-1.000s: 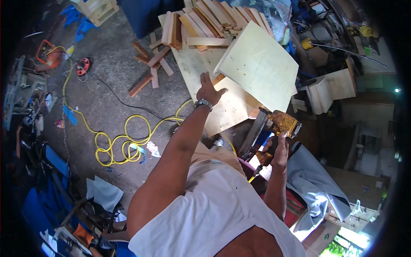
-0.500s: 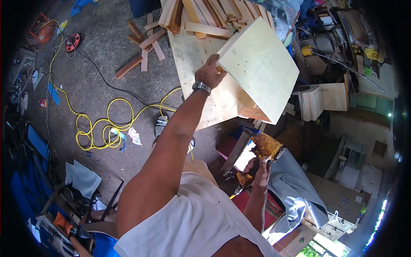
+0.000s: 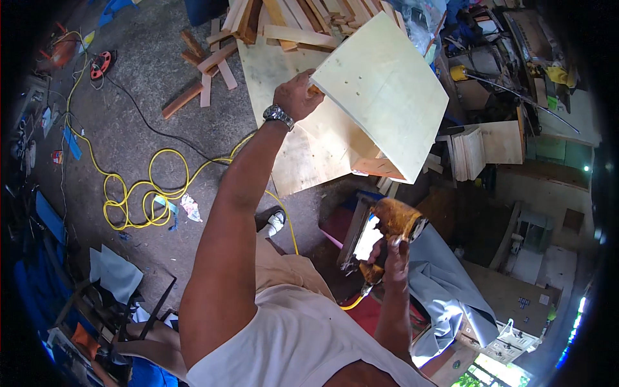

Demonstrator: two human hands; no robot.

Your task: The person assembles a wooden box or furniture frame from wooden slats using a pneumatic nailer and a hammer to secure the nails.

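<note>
A pale plywood box (image 3: 387,90) with visible nail heads is tilted on a flat plywood sheet (image 3: 303,158). At its left corner my left hand (image 3: 300,95) is closed round the edge; the fingertips are partly hidden behind the panel. On the right, apart from the box, my right hand (image 3: 394,258) grips the handle of a worn orange-yellow air nail gun (image 3: 400,218). A yellow air hose (image 3: 353,304) runs from the base of its handle.
Wood strips (image 3: 303,37) are heaped at the sheet's far end, with loose offcuts (image 3: 184,93) on the floor. The hose coils (image 3: 169,174) lie to the left. Stacked boards (image 3: 467,155) stand at right, and a grey sheet (image 3: 438,277) drapes beside my right forearm.
My left hand and the box corner it holds have shifted slightly left. The floor view has slid a little left too. My right hand keeps the nail gun almost in place.
</note>
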